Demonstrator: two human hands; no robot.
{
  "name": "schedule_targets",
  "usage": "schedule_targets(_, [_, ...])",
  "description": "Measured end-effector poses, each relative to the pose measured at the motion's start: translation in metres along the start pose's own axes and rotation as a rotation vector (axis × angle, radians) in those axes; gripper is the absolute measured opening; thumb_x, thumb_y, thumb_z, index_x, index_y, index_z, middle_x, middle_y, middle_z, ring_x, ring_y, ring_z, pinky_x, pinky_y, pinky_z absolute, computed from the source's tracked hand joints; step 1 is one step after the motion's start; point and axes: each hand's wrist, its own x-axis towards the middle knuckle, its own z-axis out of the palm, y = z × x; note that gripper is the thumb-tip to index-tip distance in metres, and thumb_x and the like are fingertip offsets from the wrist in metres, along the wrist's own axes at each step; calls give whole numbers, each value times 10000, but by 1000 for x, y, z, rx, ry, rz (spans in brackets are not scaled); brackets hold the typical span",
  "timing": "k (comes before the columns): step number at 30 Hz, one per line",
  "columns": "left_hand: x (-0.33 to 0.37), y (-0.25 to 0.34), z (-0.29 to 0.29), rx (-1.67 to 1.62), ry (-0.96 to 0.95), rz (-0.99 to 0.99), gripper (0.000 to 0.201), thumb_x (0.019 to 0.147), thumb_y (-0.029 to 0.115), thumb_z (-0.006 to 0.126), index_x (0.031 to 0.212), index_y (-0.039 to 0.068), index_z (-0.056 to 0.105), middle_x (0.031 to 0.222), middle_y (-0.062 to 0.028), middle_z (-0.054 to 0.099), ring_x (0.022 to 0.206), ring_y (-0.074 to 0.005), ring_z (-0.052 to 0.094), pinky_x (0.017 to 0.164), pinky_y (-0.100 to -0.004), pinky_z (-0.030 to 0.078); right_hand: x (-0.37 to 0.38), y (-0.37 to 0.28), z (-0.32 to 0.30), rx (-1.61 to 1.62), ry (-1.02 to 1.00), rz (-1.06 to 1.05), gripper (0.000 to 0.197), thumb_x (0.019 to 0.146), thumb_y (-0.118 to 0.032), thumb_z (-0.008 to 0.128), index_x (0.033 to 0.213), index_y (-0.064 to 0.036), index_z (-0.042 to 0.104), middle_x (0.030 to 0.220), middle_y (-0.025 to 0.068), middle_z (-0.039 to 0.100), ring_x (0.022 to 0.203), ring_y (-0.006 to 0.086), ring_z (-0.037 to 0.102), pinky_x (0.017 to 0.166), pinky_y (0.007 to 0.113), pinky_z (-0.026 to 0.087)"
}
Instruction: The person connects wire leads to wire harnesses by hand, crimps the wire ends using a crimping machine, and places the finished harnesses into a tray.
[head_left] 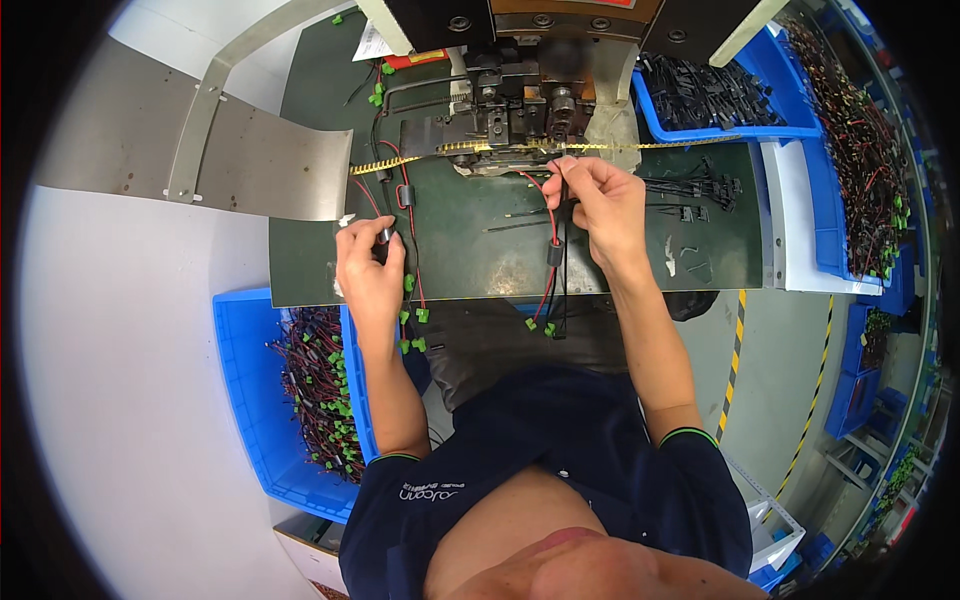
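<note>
My right hand (602,208) pinches the upper end of a red-and-black wire lead (550,282) at the front of a crimping machine (510,110). That lead hangs down over the table edge, with a dark cylinder midway and green connectors at its bottom. Left of it, my left hand (370,268) has its fingers curled round another wire lead, at a dark cylinder (384,236). More leads (406,196) with green connectors lie just beside that hand. A yellowish terminal strip (390,163) runs across the machine.
Black leads (700,190) lie on the green table (480,270) at right. Behind them stands a blue bin (800,131) of black parts. A blue crate (250,400) of wire leads sits lower left. A curved metal sheet (270,160) juts in from the left.
</note>
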Motion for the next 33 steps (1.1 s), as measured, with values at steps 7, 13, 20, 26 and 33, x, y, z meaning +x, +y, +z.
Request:
schedule_targets(7, [8,-25,0,-649,-51,-266,203,901,-52,703,1088,-10,633,987,-64,668,709,-56,571,611,-207,457,5,-4,8,24,6,110,201,994,-180,691,997,20,714,826,60,740,667,63,664,438,175,273])
schedule_targets(13, [8,-32,12,-892,103,-282,87,1019,39,637,1080,1,588,963,-139,734,692,-98,614,589,-221,460,5,-6,13,76,47,154,179,984,-176,698,990,3,715,807,46,733,641,62,643,438,177,271])
schedule_targets(20, [7,-32,14,-979,259,-281,245,1040,69,620,1232,-18,495,953,-160,729,742,-152,654,676,-246,498,5,-7,13,65,76,171,182,986,-177,698,987,4,714,803,44,731,639,59,641,436,177,280])
schedule_targets(26, [5,-43,11,-1138,376,-296,537,1021,-24,600,1497,-97,361,1173,-188,684,969,-194,680,806,-294,552,5,-10,15,81,62,183,201,997,-184,686,989,15,712,804,56,731,621,72,650,430,187,327])
schedule_targets(33, [9,-68,-2,-1355,330,-423,371,1080,140,571,1384,-68,526,954,-72,630,745,-82,501,668,-248,442,-62,-66,-41,-166,-346,322,255,1011,-169,668,991,79,725,760,93,720,614,132,695,491,233,523])
